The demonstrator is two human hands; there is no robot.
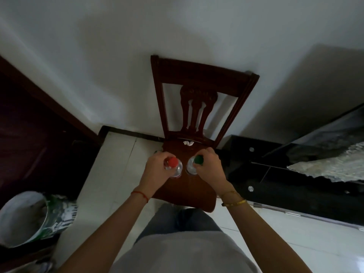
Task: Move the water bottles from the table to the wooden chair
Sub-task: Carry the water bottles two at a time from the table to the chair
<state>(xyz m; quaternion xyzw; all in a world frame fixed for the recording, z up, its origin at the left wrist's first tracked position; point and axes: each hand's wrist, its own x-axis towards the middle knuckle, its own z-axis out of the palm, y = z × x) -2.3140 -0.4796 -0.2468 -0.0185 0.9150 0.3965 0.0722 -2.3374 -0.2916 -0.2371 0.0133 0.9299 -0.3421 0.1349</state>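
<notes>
No readable brand or writing anywhere; bottle labels not visible from this top-down view. The bucket at lower left has a green and white printed wrap, text too blurred to read.

Left hand clamped around the neck and shoulder of the red-capped bottle. Right hand clamped around the neck of the green-capped bottle. Hands apart, one bottle each. The two bottles sit just beside each other, narrow gap between them, over the middle of the wooden chair seat. Both clear plastic, upright, long axis vertical, caps pointing up at the camera. Cannot tell if the bases are touching the seat or held just above it.

Red string on the left wrist, gold bangles on the right wrist.

Chair backrest stands against the white wall. A small white scrap lies at the back edge of the seat, apart from the bottles. Seat has free room behind the bottles and in front of them toward the front edge; side room hidden under the hands.

Black glass-topped stand close on the chair's right, its edge near the right forearm. White tile floor open on the chair's left. Dark wooden door frame further left. The person's legs are right at the seat's front edge.
</notes>
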